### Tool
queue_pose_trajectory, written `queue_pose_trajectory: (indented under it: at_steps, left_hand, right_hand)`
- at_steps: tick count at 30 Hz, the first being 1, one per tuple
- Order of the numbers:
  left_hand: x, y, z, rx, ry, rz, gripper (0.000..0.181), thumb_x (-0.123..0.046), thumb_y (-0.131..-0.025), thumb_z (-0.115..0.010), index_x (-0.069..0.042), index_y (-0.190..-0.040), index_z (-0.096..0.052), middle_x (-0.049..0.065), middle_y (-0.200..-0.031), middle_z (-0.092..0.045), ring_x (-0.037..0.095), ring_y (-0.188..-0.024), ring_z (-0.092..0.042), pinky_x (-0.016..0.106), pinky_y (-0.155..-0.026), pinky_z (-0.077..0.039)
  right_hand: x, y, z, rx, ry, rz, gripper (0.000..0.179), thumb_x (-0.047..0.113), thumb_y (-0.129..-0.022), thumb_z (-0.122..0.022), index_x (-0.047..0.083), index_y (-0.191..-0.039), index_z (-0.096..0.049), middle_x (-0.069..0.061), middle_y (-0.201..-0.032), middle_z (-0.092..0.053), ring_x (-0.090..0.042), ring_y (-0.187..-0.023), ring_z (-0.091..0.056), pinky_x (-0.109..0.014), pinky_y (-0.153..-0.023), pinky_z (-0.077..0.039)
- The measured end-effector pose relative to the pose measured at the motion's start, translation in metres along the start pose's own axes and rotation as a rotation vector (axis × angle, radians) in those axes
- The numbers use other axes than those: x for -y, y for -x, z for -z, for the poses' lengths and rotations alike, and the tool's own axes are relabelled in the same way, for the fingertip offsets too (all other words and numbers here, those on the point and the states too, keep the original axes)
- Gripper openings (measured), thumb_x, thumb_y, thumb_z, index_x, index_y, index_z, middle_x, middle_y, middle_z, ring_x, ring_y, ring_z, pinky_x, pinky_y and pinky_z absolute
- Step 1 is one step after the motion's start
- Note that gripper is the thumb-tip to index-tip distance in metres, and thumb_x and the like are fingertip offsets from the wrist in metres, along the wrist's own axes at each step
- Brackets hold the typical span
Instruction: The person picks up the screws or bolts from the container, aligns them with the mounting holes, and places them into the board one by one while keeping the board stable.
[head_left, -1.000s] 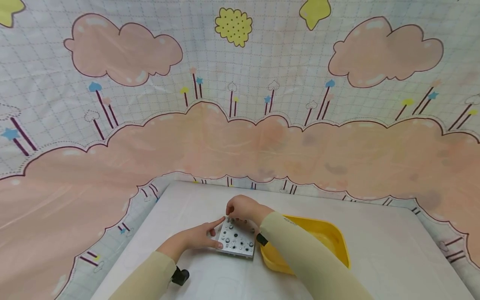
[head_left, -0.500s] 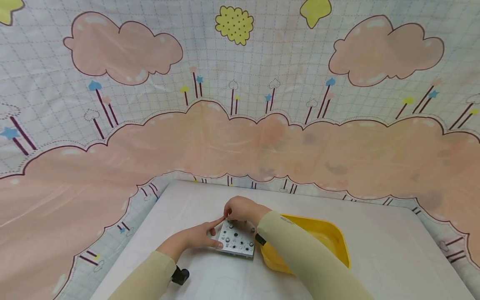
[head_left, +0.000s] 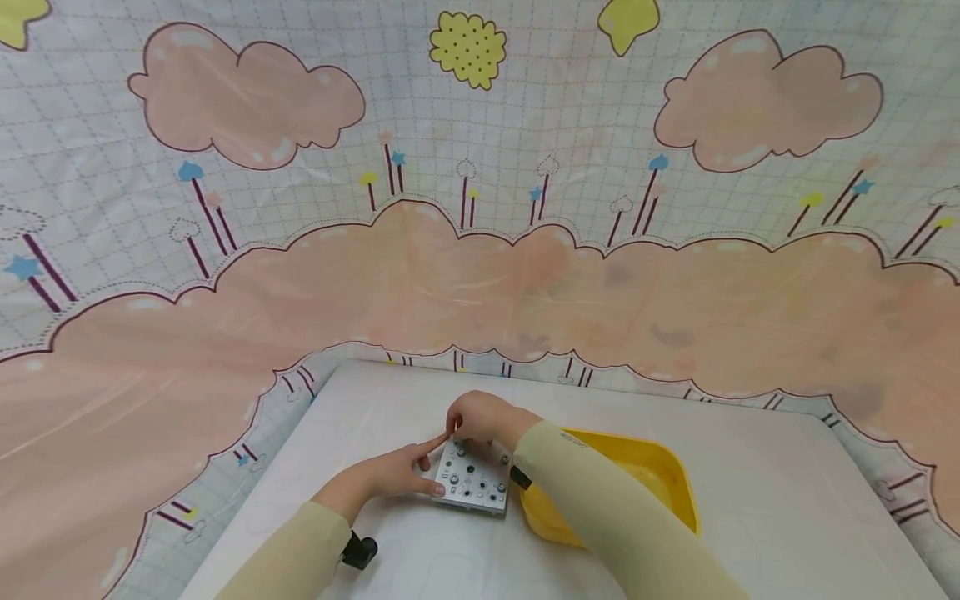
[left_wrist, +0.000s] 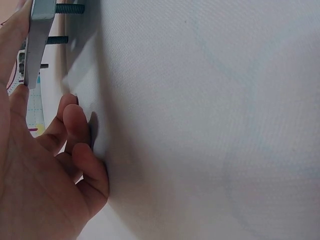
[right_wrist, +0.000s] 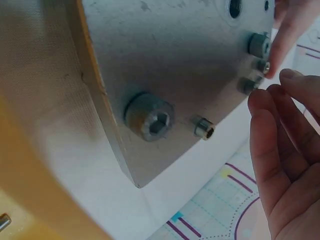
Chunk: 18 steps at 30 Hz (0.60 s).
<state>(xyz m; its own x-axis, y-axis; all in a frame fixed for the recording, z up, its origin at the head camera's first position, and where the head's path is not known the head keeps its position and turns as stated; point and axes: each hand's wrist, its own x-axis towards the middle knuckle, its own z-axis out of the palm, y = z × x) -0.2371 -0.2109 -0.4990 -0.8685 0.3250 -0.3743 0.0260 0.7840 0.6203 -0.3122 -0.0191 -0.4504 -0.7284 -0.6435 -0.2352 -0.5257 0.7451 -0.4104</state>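
Observation:
A silver metal plate (head_left: pixel 474 492) studded with socket head screws lies on the white table. My left hand (head_left: pixel 393 472) holds its left side, thumb at the near corner and index finger at the far one. The left wrist view shows threaded screw ends (left_wrist: pixel 70 8) sticking out beneath the plate; the other fingers curl loosely by the tabletop. My right hand (head_left: pixel 483 418) bends over the far left corner, its fingertips pinched together at a socket head screw (right_wrist: pixel 248 86) by the plate's edge. A large screw (right_wrist: pixel 150 117) and a smaller screw (right_wrist: pixel 204 128) stand at another corner.
Right of the plate stands a yellow tray (head_left: pixel 667 450), partly under my right forearm. A loose screw (right_wrist: pixel 4 221) lies in it. A printed curtain (head_left: pixel 480 292) hangs behind the white table (head_left: pixel 765 500).
My right hand has shifted slightly left at the far corner, its fingertips coming closer to the left index fingertip. The plate and left hand stay in place.

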Motion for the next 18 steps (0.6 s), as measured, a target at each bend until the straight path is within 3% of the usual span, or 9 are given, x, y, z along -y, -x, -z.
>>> queue_pose_trajectory:
  at_steps: [12, 18]
  left_hand:
    - [0.0, -0.007, -0.001, -0.005, -0.035, 0.018, 0.097, -0.051, -0.076, -0.082, -0.036, -0.156, -0.029, 0.0, -0.105, -0.05, 0.021, -0.095, -0.048, 0.044, -0.08, -0.039]
    - [-0.001, -0.008, -0.001, -0.011, -0.047, 0.025, 0.098, -0.051, -0.076, -0.082, -0.036, -0.156, -0.029, 0.0, -0.104, -0.05, 0.02, -0.093, -0.048, 0.043, -0.08, -0.039]
  right_hand:
    - [-0.012, 0.01, 0.016, -0.043, -0.157, 0.022, 0.009, 0.016, -0.095, -0.068, 0.015, -0.1, -0.075, 0.007, -0.083, -0.063, -0.009, -0.073, -0.061, -0.024, -0.068, -0.05]
    - [-0.021, 0.024, 0.023, -0.065, -0.227, 0.037, 0.015, 0.018, -0.095, -0.068, 0.011, -0.106, -0.075, 0.006, -0.084, -0.064, -0.015, -0.078, -0.064, -0.025, -0.068, -0.051]
